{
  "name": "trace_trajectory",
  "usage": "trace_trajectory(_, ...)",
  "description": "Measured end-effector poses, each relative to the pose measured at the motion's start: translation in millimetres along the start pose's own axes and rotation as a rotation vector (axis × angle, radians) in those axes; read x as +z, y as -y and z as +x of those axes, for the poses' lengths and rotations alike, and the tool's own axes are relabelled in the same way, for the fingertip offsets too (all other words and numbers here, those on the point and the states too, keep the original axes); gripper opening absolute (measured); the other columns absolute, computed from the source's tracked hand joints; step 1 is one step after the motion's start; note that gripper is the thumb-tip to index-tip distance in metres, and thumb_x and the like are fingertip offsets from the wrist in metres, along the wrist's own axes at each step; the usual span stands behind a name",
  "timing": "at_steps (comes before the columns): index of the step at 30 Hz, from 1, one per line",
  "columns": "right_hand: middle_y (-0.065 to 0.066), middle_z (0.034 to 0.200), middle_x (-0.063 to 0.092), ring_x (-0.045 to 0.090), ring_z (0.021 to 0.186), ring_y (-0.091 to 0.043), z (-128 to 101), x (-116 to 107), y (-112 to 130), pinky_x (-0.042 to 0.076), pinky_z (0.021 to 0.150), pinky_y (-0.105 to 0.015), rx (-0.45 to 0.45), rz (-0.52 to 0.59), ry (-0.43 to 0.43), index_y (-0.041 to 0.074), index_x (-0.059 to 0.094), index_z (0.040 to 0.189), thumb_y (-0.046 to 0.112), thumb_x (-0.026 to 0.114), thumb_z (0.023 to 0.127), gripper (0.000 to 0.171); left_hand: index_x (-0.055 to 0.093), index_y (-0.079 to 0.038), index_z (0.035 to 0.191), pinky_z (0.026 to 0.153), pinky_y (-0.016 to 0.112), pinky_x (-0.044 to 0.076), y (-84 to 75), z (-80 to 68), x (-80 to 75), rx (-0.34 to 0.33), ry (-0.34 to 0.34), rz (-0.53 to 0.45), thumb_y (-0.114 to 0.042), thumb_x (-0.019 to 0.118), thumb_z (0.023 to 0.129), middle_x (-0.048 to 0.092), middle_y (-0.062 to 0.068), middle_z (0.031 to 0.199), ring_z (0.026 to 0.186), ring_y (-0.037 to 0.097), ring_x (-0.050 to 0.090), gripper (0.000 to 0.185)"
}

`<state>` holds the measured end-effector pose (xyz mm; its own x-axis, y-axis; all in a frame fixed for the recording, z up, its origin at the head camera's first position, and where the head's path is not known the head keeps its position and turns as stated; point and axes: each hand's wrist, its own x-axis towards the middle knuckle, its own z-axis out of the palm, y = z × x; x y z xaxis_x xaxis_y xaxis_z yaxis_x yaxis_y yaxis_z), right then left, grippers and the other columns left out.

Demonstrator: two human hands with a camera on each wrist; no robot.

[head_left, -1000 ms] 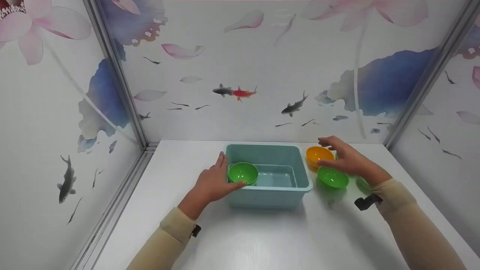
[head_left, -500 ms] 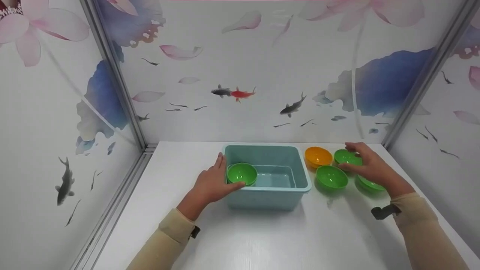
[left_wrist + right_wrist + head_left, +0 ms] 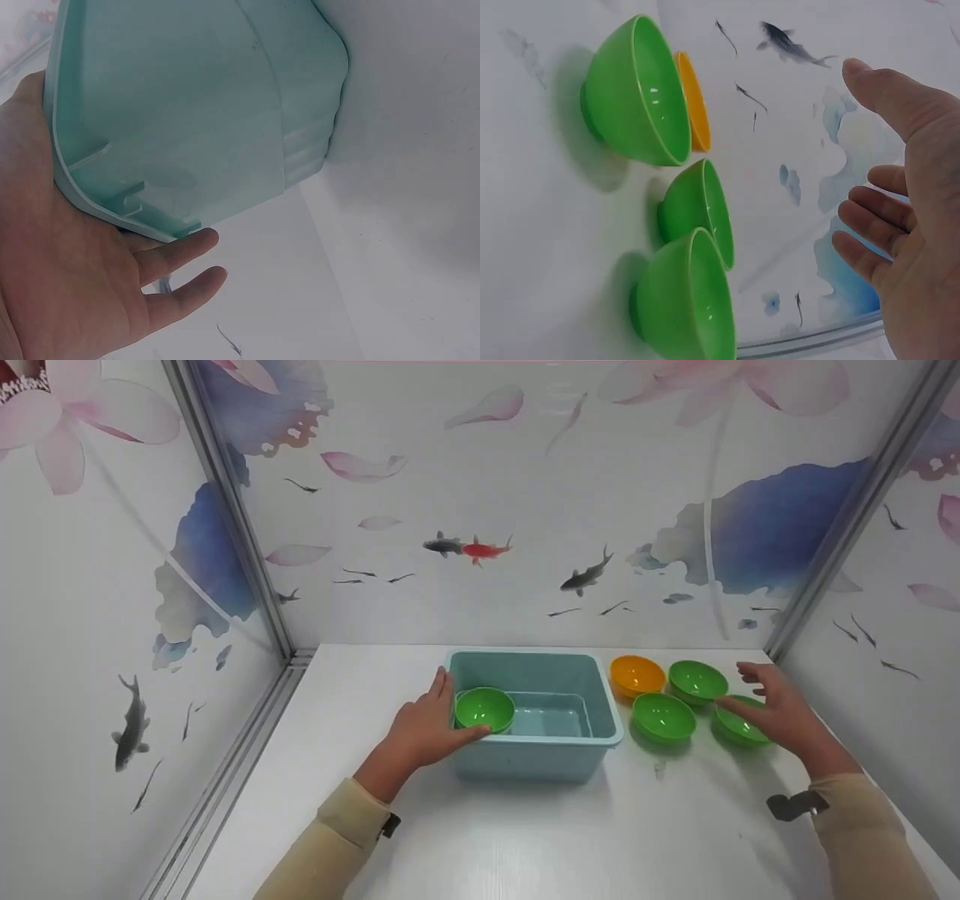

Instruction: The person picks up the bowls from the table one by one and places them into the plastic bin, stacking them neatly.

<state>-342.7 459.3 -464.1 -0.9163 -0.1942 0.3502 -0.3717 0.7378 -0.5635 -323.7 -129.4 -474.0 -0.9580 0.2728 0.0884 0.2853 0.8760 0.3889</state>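
A teal plastic bin (image 3: 525,757) stands mid-table with one green bowl (image 3: 485,708) inside at its left end. My left hand (image 3: 424,727) rests flat against the bin's left wall (image 3: 187,105), fingers (image 3: 184,247) straight and thumb along the rim by that bowl. Right of the bin sit an orange bowl (image 3: 636,673) and three green bowls (image 3: 697,681) (image 3: 663,715) (image 3: 739,725). My right hand (image 3: 784,712) hovers with spread fingers at the rightmost green bowl and holds nothing; the right wrist view shows its palm (image 3: 911,225) apart from the bowls (image 3: 679,300).
The white table (image 3: 540,840) is boxed in by patterned walls at the back and both sides; the right wall (image 3: 870,660) is close to the rightmost bowl. The bin's right half shows only its bare floor (image 3: 551,720).
My right hand has swept rightward from the orange bowl, past the back green bowl, to the rightmost green bowl. The left hand, bin and bowls have stayed put.
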Motion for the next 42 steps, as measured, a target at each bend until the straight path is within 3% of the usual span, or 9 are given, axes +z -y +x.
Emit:
trace_trajectory(4, -0.040, 0.152, 0.043, 0.047, 0.136, -0.059, -6, -2, -14, 0.046, 0.109, -0.049, 0.056, 0.006, -0.020, -0.015, 0.037, 0.159, 0.029, 0.081, 0.104, 0.083, 0.017, -0.001, 0.176, 0.117, 0.063, 0.045, 0.6, 0.8, 0.0, -0.001, -0.002, 0.006, -0.091, 0.055, 0.091, 0.016, 0.017, 0.184, 0.150, 0.044, 0.053, 0.130)
trace_trajectory(7, -0.043, 0.151, 0.042, 0.046, 0.135, -0.062, -10, -2, -25, 0.042, 0.105, -0.070, 0.078, 0.005, -0.035, -0.016, 0.037, 0.159, 0.030, 0.079, 0.105, 0.083, 0.017, -0.001, 0.176, 0.117, 0.062, 0.046, 0.9, 1.0, 0.4, -0.003, -0.003, 0.001, -0.091, 0.055, 0.091, 0.016, 0.017, 0.184, 0.149, 0.044, 0.054, 0.129)
trace_trajectory(13, -0.043, 0.149, 0.042, 0.048, 0.133, -0.059, -16, -1, -42, 0.046, 0.102, -0.051, 0.090, -0.016, -0.088, -0.018, 0.041, 0.156, 0.029, 0.080, 0.105, 0.080, 0.017, -0.001, 0.176, 0.116, 0.061, 0.048, 0.2, 0.3, -0.4, -0.006, 0.000, 0.000, -0.094, 0.054, 0.090, 0.016, 0.016, 0.184, 0.147, 0.044, 0.056, 0.131)
trace_trajectory(18, -0.043, 0.149, 0.041, 0.047, 0.134, -0.060, -20, -1, -49, 0.046, 0.102, -0.046, 0.102, -0.011, -0.094, -0.019, 0.040, 0.156, 0.029, 0.079, 0.105, 0.080, 0.018, 0.000, 0.176, 0.115, 0.062, 0.048, 0.6, 0.5, 0.5, -0.004, -0.001, 0.007, -0.090, 0.056, 0.092, 0.017, 0.017, 0.184, 0.148, 0.044, 0.055, 0.129)
trace_trajectory(22, -0.046, 0.150, 0.038, 0.043, 0.135, -0.063, -21, 2, -51, 0.044, 0.106, -0.060, 0.129, 0.003, -0.053, -0.021, 0.035, 0.158, 0.030, 0.079, 0.105, 0.085, 0.018, 0.000, 0.176, 0.116, 0.064, 0.046, 0.7, 0.6, 0.4, -0.005, -0.002, 0.003, -0.086, 0.058, 0.093, 0.016, 0.017, 0.184, 0.150, 0.044, 0.053, 0.126)
trace_trajectory(24, -0.048, 0.151, 0.034, 0.040, 0.137, -0.065, -21, 5, -53, 0.039, 0.107, -0.074, 0.138, -0.007, -0.032, -0.021, 0.033, 0.158, 0.031, 0.081, 0.103, 0.090, 0.018, -0.001, 0.176, 0.116, 0.064, 0.046, 0.9, 0.7, 0.3, -0.005, 0.001, 0.003, -0.088, 0.057, 0.093, 0.015, 0.016, 0.184, 0.150, 0.044, 0.053, 0.127)
trace_trajectory(27, -0.050, 0.157, 0.025, 0.029, 0.144, -0.070, -21, 9, -59, 0.029, 0.113, -0.083, 0.153, -0.037, -0.005, -0.020, 0.027, 0.161, 0.036, 0.084, 0.100, 0.101, 0.017, -0.001, 0.176, 0.117, 0.064, 0.045, 1.4, 1.4, -0.1, -0.002, 0.000, 0.000, -0.089, 0.057, 0.092, 0.015, 0.017, 0.184, 0.150, 0.044, 0.052, 0.128)
trace_trajectory(31, -0.051, 0.163, 0.015, 0.017, 0.150, -0.072, -22, 17, -66, 0.019, 0.118, -0.085, 0.184, -0.058, 0.017, -0.019, 0.018, 0.165, 0.040, 0.087, 0.095, 0.114, 0.016, -0.001, 0.176, 0.117, 0.064, 0.045, 2.3, 1.1, 0.2, -0.003, 0.001, -0.004, -0.090, 0.057, 0.092, 0.016, 0.017, 0.184, 0.150, 0.045, 0.052, 0.130)
trace_trajectory(42, -0.051, 0.165, 0.013, 0.018, 0.150, -0.072, -25, 25, -77, 0.021, 0.117, -0.085, 0.251, -0.073, 0.006, -0.016, 0.011, 0.168, 0.044, 0.092, 0.091, 0.126, 0.014, -0.001, 0.176, 0.114, 0.061, 0.048, 1.2, 0.1, -0.9, 0.002, 0.007, 0.002, -0.095, 0.053, 0.090, 0.015, 0.017, 0.184, 0.146, 0.045, 0.056, 0.134)
